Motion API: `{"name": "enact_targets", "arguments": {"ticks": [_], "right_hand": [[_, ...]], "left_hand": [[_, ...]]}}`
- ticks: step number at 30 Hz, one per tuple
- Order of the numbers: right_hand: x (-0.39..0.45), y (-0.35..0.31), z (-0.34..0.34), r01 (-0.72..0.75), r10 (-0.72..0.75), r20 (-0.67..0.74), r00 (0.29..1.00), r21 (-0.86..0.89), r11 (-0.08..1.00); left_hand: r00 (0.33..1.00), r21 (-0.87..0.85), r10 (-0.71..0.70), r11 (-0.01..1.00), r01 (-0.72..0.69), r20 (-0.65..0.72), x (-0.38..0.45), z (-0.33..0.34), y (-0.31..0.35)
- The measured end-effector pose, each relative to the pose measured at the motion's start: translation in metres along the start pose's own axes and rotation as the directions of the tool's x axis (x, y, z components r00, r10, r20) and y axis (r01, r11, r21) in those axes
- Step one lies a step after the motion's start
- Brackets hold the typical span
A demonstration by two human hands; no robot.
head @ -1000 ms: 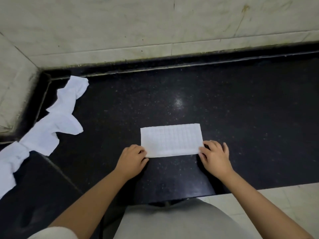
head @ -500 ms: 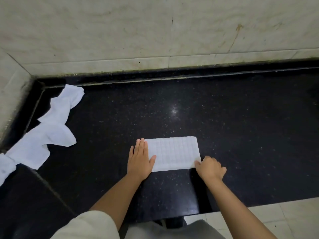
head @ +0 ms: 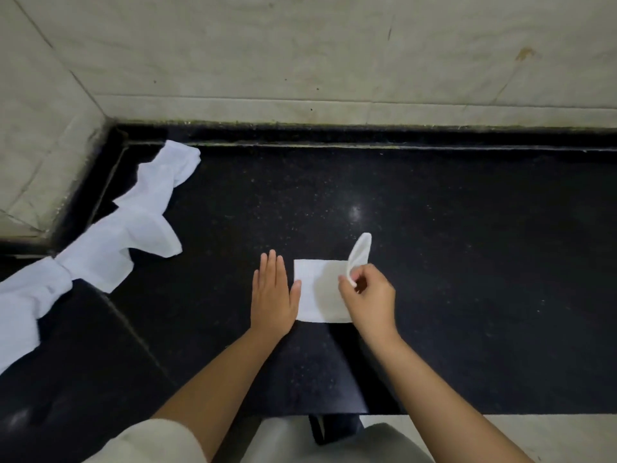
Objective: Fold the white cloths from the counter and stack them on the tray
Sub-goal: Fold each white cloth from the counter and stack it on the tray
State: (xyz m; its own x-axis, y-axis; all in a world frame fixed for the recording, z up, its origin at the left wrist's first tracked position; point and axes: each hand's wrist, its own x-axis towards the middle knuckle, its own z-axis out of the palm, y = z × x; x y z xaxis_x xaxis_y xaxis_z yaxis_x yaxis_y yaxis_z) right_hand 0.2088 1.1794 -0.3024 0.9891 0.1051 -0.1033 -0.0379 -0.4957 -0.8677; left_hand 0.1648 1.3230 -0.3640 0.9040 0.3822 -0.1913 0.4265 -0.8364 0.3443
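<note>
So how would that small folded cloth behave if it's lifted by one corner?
Probably floppy: the end pinched by the right hand curls over limply. The folded cloth looks thin, so likely light. The left hand lies flat beside it, so it may slide on the glossy counter.

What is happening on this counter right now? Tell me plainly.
A person is folding a small white waffle-textured cloth on the black speckled stone counter. The left hand lies flat, fingers straight, at the cloth's left edge, with the thumb on the cloth. The right hand pinches the cloth's right end, which is lifted and curled over toward the left. Crumpled unfolded white cloths lie along the counter's left side. No tray is in view.
</note>
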Motion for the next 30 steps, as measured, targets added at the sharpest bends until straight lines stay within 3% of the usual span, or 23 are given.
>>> {"name": "enact_targets", "arguments": {"ticks": [4,7,12,18,22,26,30], "right_hand": [[-0.011,0.006,0.052,0.017,0.031,0.191,0.981,-0.246,0.969],[-0.015,0.023,0.073,0.070,0.045,0.250,0.967,-0.432,0.899],[-0.015,0.025,0.078,0.187,-0.042,0.273,0.961,-0.533,0.825],[-0.020,0.028,0.055,0.396,-0.092,0.509,0.856,-0.530,0.750],[-0.023,0.043,0.023,0.488,-0.238,0.450,0.861,-0.597,0.636],[-0.016,0.052,0.012,0.493,-0.184,0.471,0.862,-0.700,0.517],[-0.008,0.059,0.012,0.521,-0.176,0.524,0.834,-0.638,0.567]], "left_hand": [[0.997,0.012,-0.076,0.997,0.076,-0.023,-0.016,-0.014,-0.045],[0.994,0.020,-0.108,0.994,0.108,-0.016,-0.031,-0.017,-0.068],[0.999,0.019,-0.047,0.999,0.047,-0.023,-0.044,-0.011,-0.086],[0.997,-0.001,0.054,0.999,-0.054,-0.060,-0.039,-0.002,-0.088],[0.970,0.008,0.244,0.970,-0.244,0.002,-0.033,0.003,-0.074],[0.864,-0.001,0.503,0.864,-0.503,0.011,-0.022,0.008,-0.051],[0.785,0.085,0.616,0.780,-0.620,0.067,-0.019,0.020,-0.033]]}}
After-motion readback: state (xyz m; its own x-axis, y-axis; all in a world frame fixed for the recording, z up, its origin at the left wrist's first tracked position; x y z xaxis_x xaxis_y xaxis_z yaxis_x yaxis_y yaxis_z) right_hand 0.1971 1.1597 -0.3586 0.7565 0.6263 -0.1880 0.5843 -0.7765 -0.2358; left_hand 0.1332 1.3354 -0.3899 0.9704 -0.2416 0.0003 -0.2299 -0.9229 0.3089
